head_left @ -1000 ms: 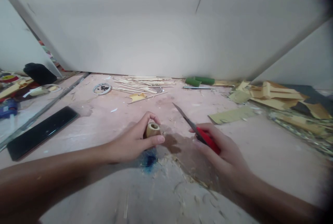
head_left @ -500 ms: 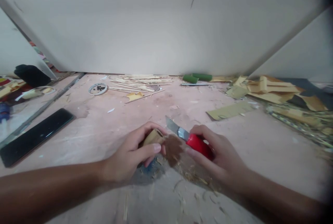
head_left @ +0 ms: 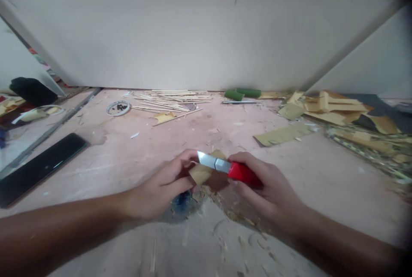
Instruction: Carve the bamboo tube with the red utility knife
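Observation:
My left hand [head_left: 175, 178] is closed around a short tan tube [head_left: 202, 175], bamboo by its look. Its far end points up and to the right, partly behind a blade. In my right hand [head_left: 262, 182] is a utility knife [head_left: 246, 175] with a red handle, gripped between thumb and fingers. The knife's wide steel blade [head_left: 206, 160] lies across the tube, its tip near my left fingers. Whether the edge bites into the tube I cannot tell. Beneath the hands are thin shavings [head_left: 240, 217] and a dark blue patch [head_left: 182, 199] on the work surface.
A black phone [head_left: 43, 165] lies at left. Toward the back wall are a small round dish [head_left: 118, 108] with dark bits, thin sticks [head_left: 170, 101] and green tubes [head_left: 247, 92]. On the right are a tan strip [head_left: 283, 134], folded brown paper [head_left: 334, 105] and a pile of scraps [head_left: 373, 144].
The knife has moved left and its blade now lies across the tube. My left hand has turned the tube so its open end no longer shows. The view has shifted slightly.

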Demonstrator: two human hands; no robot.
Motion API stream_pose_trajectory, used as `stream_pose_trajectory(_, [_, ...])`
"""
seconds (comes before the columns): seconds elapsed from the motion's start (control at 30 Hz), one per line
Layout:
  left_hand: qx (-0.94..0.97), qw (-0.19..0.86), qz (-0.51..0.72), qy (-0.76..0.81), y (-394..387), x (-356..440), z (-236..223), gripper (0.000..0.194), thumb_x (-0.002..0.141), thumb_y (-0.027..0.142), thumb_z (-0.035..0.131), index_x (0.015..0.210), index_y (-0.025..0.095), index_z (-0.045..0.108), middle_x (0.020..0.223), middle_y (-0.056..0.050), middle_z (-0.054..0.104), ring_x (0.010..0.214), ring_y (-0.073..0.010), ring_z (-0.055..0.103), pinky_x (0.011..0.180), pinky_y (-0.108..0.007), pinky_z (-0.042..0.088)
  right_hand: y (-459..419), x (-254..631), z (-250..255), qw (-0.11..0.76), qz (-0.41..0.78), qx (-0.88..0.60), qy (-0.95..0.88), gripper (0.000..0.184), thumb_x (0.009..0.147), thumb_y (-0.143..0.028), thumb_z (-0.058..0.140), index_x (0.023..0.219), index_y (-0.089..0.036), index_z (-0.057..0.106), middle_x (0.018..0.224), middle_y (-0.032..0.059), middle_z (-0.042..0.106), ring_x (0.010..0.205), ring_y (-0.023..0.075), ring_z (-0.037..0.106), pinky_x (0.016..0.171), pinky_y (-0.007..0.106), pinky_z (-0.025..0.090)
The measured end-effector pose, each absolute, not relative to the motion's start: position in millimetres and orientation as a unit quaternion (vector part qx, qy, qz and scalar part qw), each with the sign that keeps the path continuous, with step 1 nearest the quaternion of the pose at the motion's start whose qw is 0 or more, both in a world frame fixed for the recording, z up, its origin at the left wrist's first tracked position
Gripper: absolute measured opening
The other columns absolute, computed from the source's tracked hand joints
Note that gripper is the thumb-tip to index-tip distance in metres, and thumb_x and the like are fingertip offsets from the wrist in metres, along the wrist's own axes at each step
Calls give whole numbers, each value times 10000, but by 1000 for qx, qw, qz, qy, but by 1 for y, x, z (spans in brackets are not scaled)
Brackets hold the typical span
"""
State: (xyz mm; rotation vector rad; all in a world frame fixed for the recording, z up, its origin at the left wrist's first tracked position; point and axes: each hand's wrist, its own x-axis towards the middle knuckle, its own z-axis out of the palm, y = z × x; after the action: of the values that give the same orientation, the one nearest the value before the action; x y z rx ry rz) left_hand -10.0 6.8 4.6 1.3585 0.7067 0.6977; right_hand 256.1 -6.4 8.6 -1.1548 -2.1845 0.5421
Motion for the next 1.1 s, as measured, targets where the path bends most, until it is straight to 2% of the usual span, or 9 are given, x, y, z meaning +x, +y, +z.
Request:
stream_pose_trajectory(0.1, [608, 660, 304, 320, 6, -9, 4, 341, 1045, 293, 536, 1383, 251, 567, 862, 2, 548, 785, -144, 508, 711, -270, 405, -6, 255, 9, 301, 205, -422, -830, 261, 947, -209, 565, 1203, -253, 576, 976, 16, 739, 796, 188, 686, 709, 287, 496])
stream_pose_trajectory(0.23, [594, 663, 319, 325, 7, -8, 3, 254, 1056, 259, 513, 1302, 244, 579, 859, 20, 555, 670, -101, 458, 635, -240, 377, -5, 256, 10, 280, 226, -417, -835, 250, 966, -231, 556, 1215, -240, 566, 976, 26, 739, 784, 188, 678, 690, 283, 488])
stream_pose_trajectory(0.33, [595, 665, 298, 338, 7, -8, 6, 209, 1045, 274, 537, 1246, 234, 574, 808, 28, 579, 636, -98, 461, 589, -227, 352, -5, 257, 10, 258, 230, -408, -845, 225, 934, -205, 569, 1157, -235, 562, 896, 11, 708, 708, 175, 631, 633, 271, 447])
stream_pose_trajectory(0.47, [620, 657, 270, 333, 8, -11, 11, 202, 1027, 311, 572, 1207, 219, 572, 827, 18, 600, 694, -116, 529, 624, -232, 392, -6, 257, 9, 243, 199, -390, -866, 206, 889, -178, 583, 1086, -226, 547, 832, 7, 664, 670, 179, 585, 604, 274, 406])
stream_pose_trajectory(0.63, [712, 579, 222, 330, 14, -15, 16, 202, 1065, 354, 492, 1114, 192, 602, 827, 3, 612, 750, -141, 563, 714, -264, 438, -7, 257, 10, 260, 175, -360, -879, 230, 902, -186, 551, 1128, -223, 532, 862, 21, 687, 689, 187, 615, 623, 283, 439])
stream_pose_trajectory(0.73, [749, 541, 215, 316, 18, -17, 20, 204, 1049, 330, 521, 1067, 173, 651, 953, -38, 664, 865, -165, 597, 783, -275, 447, -8, 259, 12, 267, 166, -343, -885, 213, 923, -184, 543, 1132, -227, 546, 905, 34, 715, 722, 191, 652, 642, 284, 463])
stream_pose_trajectory(0.8, [726, 564, 225, 322, 21, -19, 21, 214, 1040, 346, 547, 999, 169, 660, 934, -27, 639, 843, -149, 576, 741, -251, 432, -6, 262, 14, 270, 169, -339, -885, 221, 945, -210, 557, 1165, -229, 563, 976, 48, 740, 784, 199, 686, 689, 289, 487])
stream_pose_trajectory(0.9, [669, 632, 211, 331, 26, -26, 18, 320, 1049, 394, 531, 840, 159, 593, 765, 21, 487, 665, -101, 453, 585, -223, 343, 1, 271, 17, 263, 181, -353, -880, 238, 977, -307, 585, 1201, -228, 603, 1029, 55, 758, 836, 211, 707, 736, 305, 492])
stream_pose_trajectory(1.1, [635, 678, 166, 330, 34, -38, 15, 355, 1024, 434, 551, 839, 139, 617, 713, 10, 527, 577, -89, 399, 513, -230, 268, 16, 281, 32, 180, 191, -381, -887, 294, 1023, -467, 552, 1043, -209, 694, 926, 66, 760, 785, 227, 693, 688, 320, 444])
